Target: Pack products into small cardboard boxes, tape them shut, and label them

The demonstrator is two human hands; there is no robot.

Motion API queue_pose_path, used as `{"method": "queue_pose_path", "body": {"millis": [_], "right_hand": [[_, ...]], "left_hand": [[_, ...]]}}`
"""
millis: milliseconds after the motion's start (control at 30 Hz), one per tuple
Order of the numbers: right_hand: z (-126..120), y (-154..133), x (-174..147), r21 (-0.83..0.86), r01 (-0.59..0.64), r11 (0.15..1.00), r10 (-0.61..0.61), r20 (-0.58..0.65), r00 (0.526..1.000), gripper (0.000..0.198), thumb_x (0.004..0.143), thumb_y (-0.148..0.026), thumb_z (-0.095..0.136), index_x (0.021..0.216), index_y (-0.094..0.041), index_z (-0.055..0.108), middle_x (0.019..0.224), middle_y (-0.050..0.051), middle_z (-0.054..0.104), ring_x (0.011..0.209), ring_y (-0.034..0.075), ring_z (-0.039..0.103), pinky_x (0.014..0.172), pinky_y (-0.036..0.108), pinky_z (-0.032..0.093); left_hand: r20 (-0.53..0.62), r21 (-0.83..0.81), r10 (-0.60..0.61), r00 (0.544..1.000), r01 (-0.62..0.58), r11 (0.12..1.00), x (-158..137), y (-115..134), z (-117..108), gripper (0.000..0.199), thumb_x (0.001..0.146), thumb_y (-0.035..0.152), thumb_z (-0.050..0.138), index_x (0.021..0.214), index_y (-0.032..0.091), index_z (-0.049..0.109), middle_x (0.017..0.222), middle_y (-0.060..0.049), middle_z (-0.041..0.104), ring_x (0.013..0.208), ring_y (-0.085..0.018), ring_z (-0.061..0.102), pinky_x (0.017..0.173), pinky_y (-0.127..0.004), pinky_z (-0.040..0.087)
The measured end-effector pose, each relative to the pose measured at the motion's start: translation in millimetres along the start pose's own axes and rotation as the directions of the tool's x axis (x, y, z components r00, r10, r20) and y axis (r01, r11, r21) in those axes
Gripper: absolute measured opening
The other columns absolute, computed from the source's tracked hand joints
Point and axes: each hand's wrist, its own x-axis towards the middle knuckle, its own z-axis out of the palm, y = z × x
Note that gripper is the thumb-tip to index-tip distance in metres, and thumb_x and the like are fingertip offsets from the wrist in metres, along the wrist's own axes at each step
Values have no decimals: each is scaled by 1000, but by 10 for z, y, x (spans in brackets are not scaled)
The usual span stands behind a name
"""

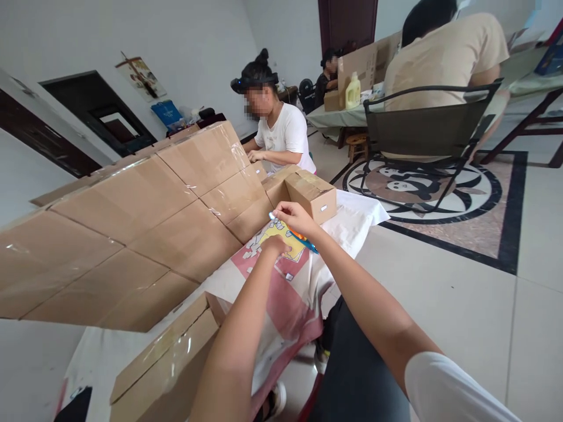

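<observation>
My right hand is closed in a pinch on a small white piece above the far edge of a yellow sheet. My left hand rests on that sheet with its visible fingers lying along it; the others are hidden behind the hand. Small white-grey pieces are scattered at the sheet's left side, and one more white piece lies in front of it. Below my right wrist shows a blue and orange item, partly covered. All this rests on a red and cream cloth.
A wall of taped cardboard boxes stands along the left. Smaller boxes stand at the far end and near left. Beyond sits a co-worker in a white shirt. At right, another person occupies a dark chair.
</observation>
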Motion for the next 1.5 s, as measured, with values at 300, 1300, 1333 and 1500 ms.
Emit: {"method": "queue_pose_path", "body": {"millis": [300,1300,1333,1500], "right_hand": [[97,-60,-46,-41,49,998,-47,32,998,28,88,-40,58,73,-17,55,67,-4,47,63,11,41,59,25,31],[1674,638,-724,8,161,987,-99,815,570,17,83,-18,75,99,-15,81,84,3,68,67,9,55,63,20,40],[1694,653,-738,14,153,988,-100,813,573,16,83,-20,76,98,-15,81,84,3,68,67,9,55,63,20,40],[1766,671,-774,53,131,990,-122,792,599,13,85,-24,76,92,-13,80,84,3,64,69,10,56,66,21,42]], "left_hand": [[-1,223,-179,984,174,959,-155,203,-87,38,91,45,64,115,16,64,117,-9,67,106,-22,64,94,-46,54],[-231,-303,-748,622,685,663,-3121,-2128,-274,77,87,79,32,143,28,48,153,-13,43,135,-36,50,114,-58,35],[-230,-301,-749,621,687,662,-3121,-2127,-274,77,87,79,32,143,28,48,153,-13,43,135,-36,50,115,-58,35],[-231,-296,-760,607,700,650,-3116,-2117,-278,76,86,79,34,143,29,48,154,-11,43,134,-35,50,114,-56,36]]}}
